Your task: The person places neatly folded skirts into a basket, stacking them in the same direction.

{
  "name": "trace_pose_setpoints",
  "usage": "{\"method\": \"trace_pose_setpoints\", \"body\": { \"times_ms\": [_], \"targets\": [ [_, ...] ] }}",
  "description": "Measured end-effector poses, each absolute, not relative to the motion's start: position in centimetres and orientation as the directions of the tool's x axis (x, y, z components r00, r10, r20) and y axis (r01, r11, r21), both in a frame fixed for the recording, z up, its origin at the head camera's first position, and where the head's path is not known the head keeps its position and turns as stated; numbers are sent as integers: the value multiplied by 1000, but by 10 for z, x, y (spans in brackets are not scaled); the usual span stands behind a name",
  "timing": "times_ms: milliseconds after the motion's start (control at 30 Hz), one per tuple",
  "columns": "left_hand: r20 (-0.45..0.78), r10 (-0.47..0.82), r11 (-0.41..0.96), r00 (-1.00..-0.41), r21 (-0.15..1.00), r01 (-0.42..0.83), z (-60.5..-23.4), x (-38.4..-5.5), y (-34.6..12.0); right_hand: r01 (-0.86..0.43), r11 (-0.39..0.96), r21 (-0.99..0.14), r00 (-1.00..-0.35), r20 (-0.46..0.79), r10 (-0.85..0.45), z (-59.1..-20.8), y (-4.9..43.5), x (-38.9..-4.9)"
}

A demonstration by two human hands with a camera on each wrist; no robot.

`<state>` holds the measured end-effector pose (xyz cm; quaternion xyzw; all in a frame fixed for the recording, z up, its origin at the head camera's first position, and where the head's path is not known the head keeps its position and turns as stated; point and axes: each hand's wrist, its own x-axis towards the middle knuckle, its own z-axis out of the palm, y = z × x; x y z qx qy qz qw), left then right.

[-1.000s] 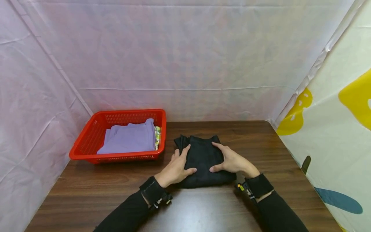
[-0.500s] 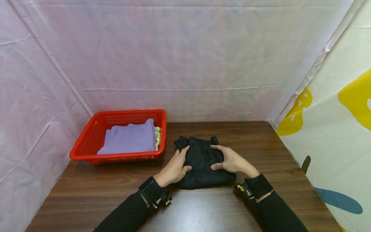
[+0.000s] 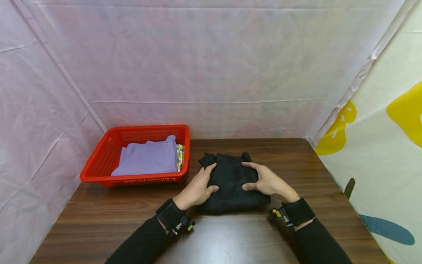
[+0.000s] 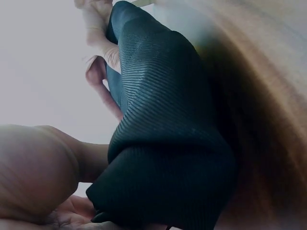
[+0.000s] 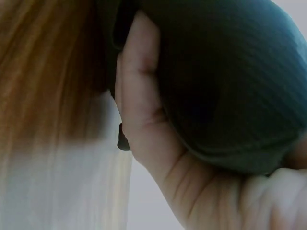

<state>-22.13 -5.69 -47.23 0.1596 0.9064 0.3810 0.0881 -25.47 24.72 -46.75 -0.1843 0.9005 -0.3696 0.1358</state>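
Observation:
A folded black garment lies in front of me on the table, its fine ribbing visible in the left wrist view. My left hand grips its left side, thumb on top and the other fingers along the edge. From the opposite side my right hand holds it, thumb and forefinger over the top. In the right wrist view the fingers of that hand run along the garment's side and partly disappear behind the cloth. A bunched fold sticks out at the far left corner.
Left of the garment stands a red plastic basket with a folded lilac cloth and a patterned cloth inside. The brown wooden table ends at pale hanging sheets behind and at both sides.
My left thumb has drawn back toward the garment's left edge. The right hand has shifted slightly to the right, and the garment's right side has moved a little with it.

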Motion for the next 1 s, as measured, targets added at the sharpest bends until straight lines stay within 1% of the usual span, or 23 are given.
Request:
{"method": "trace_pose_setpoints", "body": {
  "times_ms": [367,533,767,1000],
  "targets": [
    [-10,350,647,-937,725,234,-455,-220,-61,-217,615,-758,-902,-85,-423,-454,250,-250],
    [8,371,640,-928,723,262,-447,-220,-65,-213,602,-769,-905,-76,-418,-449,250,-248],
    [48,398,638,-916,703,314,-431,-225,-71,-272,602,-751,-900,-23,-434,-434,246,-248],
    [75,394,668,-916,661,342,-411,-231,-81,-318,617,-719,-893,10,-449,-417,238,-258]
  ]
}}
